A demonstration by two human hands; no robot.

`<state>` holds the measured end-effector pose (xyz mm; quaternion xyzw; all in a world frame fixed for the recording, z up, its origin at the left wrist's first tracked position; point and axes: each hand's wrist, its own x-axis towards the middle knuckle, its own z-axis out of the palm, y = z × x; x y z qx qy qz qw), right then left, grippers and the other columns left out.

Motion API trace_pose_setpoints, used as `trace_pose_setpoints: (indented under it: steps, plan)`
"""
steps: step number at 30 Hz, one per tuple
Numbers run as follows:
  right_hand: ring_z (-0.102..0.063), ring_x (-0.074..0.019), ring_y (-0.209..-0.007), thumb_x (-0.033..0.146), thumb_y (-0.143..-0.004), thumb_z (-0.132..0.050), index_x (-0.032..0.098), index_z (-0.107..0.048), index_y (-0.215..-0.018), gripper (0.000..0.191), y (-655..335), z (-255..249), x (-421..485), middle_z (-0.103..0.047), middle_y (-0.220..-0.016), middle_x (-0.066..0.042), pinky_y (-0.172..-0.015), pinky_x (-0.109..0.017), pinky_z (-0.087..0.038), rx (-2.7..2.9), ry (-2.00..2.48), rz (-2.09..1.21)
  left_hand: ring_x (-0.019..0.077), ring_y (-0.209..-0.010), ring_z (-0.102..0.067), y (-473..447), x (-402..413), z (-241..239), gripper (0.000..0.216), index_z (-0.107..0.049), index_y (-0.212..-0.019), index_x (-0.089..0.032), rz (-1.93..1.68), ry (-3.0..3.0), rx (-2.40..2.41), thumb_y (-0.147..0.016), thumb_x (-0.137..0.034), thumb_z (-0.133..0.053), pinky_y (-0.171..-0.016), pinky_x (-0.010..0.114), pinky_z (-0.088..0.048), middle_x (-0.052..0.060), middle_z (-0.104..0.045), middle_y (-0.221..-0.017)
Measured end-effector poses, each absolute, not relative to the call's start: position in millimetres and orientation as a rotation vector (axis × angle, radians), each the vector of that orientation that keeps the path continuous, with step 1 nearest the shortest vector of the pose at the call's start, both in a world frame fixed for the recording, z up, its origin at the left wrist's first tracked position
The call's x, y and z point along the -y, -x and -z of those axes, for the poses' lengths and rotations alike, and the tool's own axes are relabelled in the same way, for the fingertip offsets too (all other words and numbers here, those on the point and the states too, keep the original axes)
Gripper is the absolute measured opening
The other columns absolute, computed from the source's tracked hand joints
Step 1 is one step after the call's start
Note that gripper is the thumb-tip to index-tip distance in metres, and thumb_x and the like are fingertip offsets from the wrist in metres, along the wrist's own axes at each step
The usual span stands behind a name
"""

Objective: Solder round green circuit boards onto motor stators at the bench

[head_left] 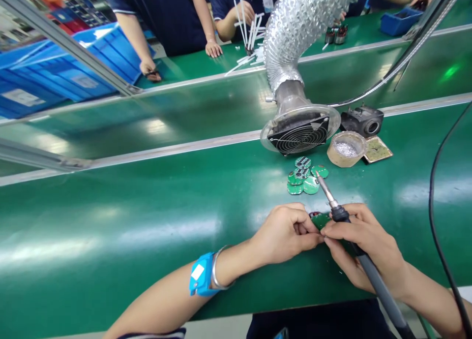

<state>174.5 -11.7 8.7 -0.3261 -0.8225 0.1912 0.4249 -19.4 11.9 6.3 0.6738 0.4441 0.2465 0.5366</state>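
Note:
Between the fingers of my left hand [285, 233] is a small round green circuit board [320, 220], partly hidden by the fingertips. My right hand [368, 245] is closed around a soldering iron [376, 275], whose bare metal tip points up and away from me. The thumb and fingertip of that hand also meet the near edge of the board, beside my left fingertips. Just beyond my hands lies a loose cluster of round green circuit boards [295, 188], some overlapping. In this view the iron's tip appears over the rightmost of them.
A fume extractor fan [300, 136] hangs from a silver duct [282, 44] beyond the boards. Right of it stand a tub of shiny metal bits [345, 149], a square pad [378, 149] and a black holder [363, 120]. A black cable [433, 201] runs down the right. Co-workers sit across.

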Motion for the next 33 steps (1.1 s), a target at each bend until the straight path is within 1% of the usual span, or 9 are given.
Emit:
trace_pose_setpoints:
  steps: [4,9,12,15,18,20,22,27,33]
  plan:
    - [-0.063,-0.0161,-0.076,-0.002,-0.082,-0.056,0.018,-0.056,-0.107,0.032,-174.5,-7.4,13.9,-0.067,-0.082,-0.003,-0.079,-0.036,-0.052,2.033,0.810,-0.496,0.0041,-0.052,-0.045,20.8,-10.5,-8.9,0.012,-0.068,-0.063,-0.013,-0.582,-1.644,-1.079,-0.072,-0.017,-0.074,-0.048,0.015,-0.036,-0.004,-0.051,-0.063]
    - [-0.055,-0.0122,-0.065,-0.005,-0.082,-0.054,0.016,-0.059,-0.100,0.028,-175.5,3.2,17.6,-0.060,-0.071,0.001,-0.081,-0.036,-0.051,2.085,0.807,-0.420,0.0056,-0.052,-0.048,23.5,-5.4,-8.7,0.011,-0.069,-0.068,-0.013,-0.605,-1.640,-1.058,-0.075,-0.020,-0.071,-0.048,0.016,-0.040,-0.001,-0.053,-0.066]
    - [-0.057,-0.0143,-0.069,-0.002,-0.084,-0.054,0.015,-0.060,-0.107,0.029,-179.1,11.3,18.6,-0.063,-0.075,-0.002,-0.080,-0.037,-0.051,2.159,0.795,-0.355,0.0056,-0.050,-0.048,21.8,-0.8,-5.0,0.010,-0.067,-0.069,-0.012,-0.691,-1.682,-1.066,-0.077,-0.017,-0.064,-0.046,0.017,-0.041,0.000,-0.055,-0.069]
    - [-0.062,-0.0186,-0.081,0.000,-0.085,-0.056,0.016,-0.061,-0.110,0.030,-186.4,13.1,21.4,-0.069,-0.088,-0.006,-0.082,-0.039,-0.051,2.180,0.801,-0.312,0.0058,-0.050,-0.049,17.6,4.9,-1.1,0.009,-0.065,-0.067,-0.013,-0.839,-1.912,-1.111,-0.075,-0.011,-0.061,-0.047,0.017,-0.040,0.000,-0.055,-0.067]
    - [-0.065,-0.0197,-0.087,-0.001,-0.085,-0.056,0.018,-0.061,-0.115,0.036,-197.5,4.8,27.7,-0.071,-0.099,-0.006,-0.082,-0.037,-0.052,2.128,0.875,-0.331,0.0069,-0.053,-0.052,13.9,9.1,1.5,0.009,-0.067,-0.070,-0.014,-0.948,-2.175,-1.111,-0.077,-0.011,-0.061,-0.048,0.017,-0.038,0.000,-0.058,-0.067]
    - [-0.065,-0.0193,-0.084,0.001,-0.085,-0.054,0.018,-0.057,-0.126,0.044,-206.1,-5.5,33.4,-0.070,-0.095,-0.006,-0.075,-0.035,-0.053,2.110,0.922,-0.372,0.0069,-0.053,-0.052,12.9,10.4,2.8,0.009,-0.067,-0.072,-0.015,-0.975,-2.270,-1.106,-0.079,-0.012,-0.061,-0.047,0.017,-0.038,0.000,-0.060,-0.068]
    - [-0.064,-0.0189,-0.077,0.004,-0.085,-0.054,0.017,-0.055,-0.130,0.047,-214.3,-16.9,39.9,-0.068,-0.087,-0.006,-0.066,-0.033,-0.054,2.113,0.939,-0.406,0.0070,-0.053,-0.053,12.9,10.7,4.2,0.011,-0.067,-0.072,-0.015,-0.982,-2.321,-1.098,-0.081,-0.013,-0.061,-0.048,0.017,-0.039,0.000,-0.060,-0.067]
    - [-0.063,-0.0184,-0.072,0.010,-0.085,-0.052,0.017,-0.063,-0.115,0.032,-223.3,-30.1,55.1,-0.065,-0.080,-0.007,-0.057,-0.030,-0.052,2.121,1.010,-0.464,0.0083,-0.055,-0.056,14.5,10.6,10.0,0.011,-0.067,-0.073,-0.015,-1.028,-2.415,-1.077,-0.083,-0.013,-0.061,-0.050,0.018,-0.042,0.000,-0.062,-0.067]
    - [-0.061,-0.0148,-0.064,0.008,-0.082,-0.050,0.016,-0.063,-0.103,0.026,-217.0,-22.4,57.8,-0.065,-0.076,-0.005,-0.054,-0.028,-0.050,2.075,1.014,-0.574,0.0093,-0.056,-0.059,15.4,11.1,13.8,0.010,-0.066,-0.074,-0.015,-1.041,-2.465,-1.046,-0.082,-0.012,-0.062,-0.051,0.020,-0.043,0.001,-0.064,-0.069]
